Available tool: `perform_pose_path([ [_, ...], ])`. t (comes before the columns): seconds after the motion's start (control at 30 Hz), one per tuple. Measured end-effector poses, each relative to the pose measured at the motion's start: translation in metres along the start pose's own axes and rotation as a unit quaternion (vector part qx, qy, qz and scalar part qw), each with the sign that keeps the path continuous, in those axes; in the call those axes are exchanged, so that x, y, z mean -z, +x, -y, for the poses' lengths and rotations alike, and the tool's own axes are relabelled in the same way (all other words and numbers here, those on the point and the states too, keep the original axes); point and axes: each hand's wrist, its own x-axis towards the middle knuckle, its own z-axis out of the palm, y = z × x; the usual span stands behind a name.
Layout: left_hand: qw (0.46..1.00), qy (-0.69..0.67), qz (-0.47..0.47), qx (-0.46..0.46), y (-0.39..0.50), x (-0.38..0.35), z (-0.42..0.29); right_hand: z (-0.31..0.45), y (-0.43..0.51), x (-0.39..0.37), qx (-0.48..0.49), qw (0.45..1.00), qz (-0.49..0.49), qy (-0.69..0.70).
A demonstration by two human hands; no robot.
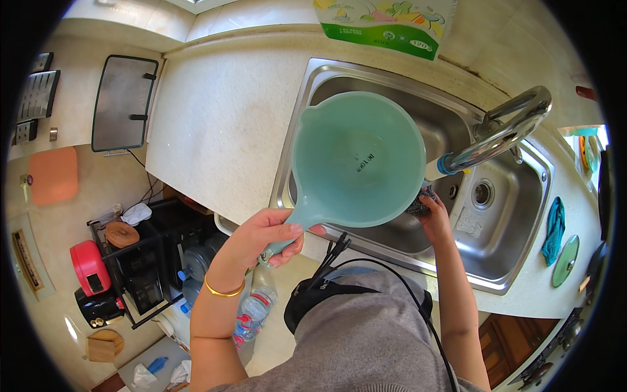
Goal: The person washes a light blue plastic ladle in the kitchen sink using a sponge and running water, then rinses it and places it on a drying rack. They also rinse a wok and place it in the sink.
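A pale green saucepan (360, 159) with pouring lips hangs over the larger basin of the stainless-steel sink (338, 73). Its handle is in the grip of my left hand (274, 232). The inside faces up at me and bears dark writing; no contents stand out. My right hand (433, 215) is beside the pan's right rim, its fingers around a dark, speckled scrubbing pad (419, 202). The pan partly covers the pad. Just above that hand is the blue-banded outlet of the chrome faucet (494, 142).
A smaller basin with a drain (483, 193) lies right of the faucet. On the right counter are a teal cloth (554, 230) and a green-rimmed lid (566, 260). A printed green-and-white package (387, 29) is behind the sink. Water bottles (257, 306) stand at lower left, beside a black rack (137, 264).
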Motion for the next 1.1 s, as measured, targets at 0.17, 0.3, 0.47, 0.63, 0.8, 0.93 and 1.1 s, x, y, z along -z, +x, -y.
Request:
perform_pose_path([
  [0.17,0.999,-0.004,0.04,0.012,0.011,0.006,0.005,-0.002,-0.003,0.006,0.002,1.0,-0.005,-0.012],
  [0.3,0.997,-0.021,0.079,0.012,0.019,0.014,0.012,-0.001,-0.007,-0.001,0.01,1.0,-0.014,-0.008],
  [0.47,0.986,-0.088,0.136,0.028,0.025,0.024,0.018,-0.002,-0.005,-0.001,0.01,0.999,-0.027,-0.014],
  [0.63,0.979,-0.145,0.141,0.025,0.03,0.03,0.025,-0.006,-0.003,-0.001,0.012,0.998,-0.029,-0.055],
  [0.8,0.993,-0.095,0.075,0.004,0.04,0.027,0.029,-0.002,-0.02,-0.019,0.11,0.975,-0.026,-0.19],
  [0.93,0.999,0.038,-0.027,-0.025,0.061,0.015,0.041,0.004,-0.044,-0.051,0.213,0.932,-0.002,-0.292],
  [1.1,0.993,0.086,-0.052,-0.055,0.083,0.017,0.062,0.011,-0.066,-0.098,0.305,0.889,0.039,-0.34],
])
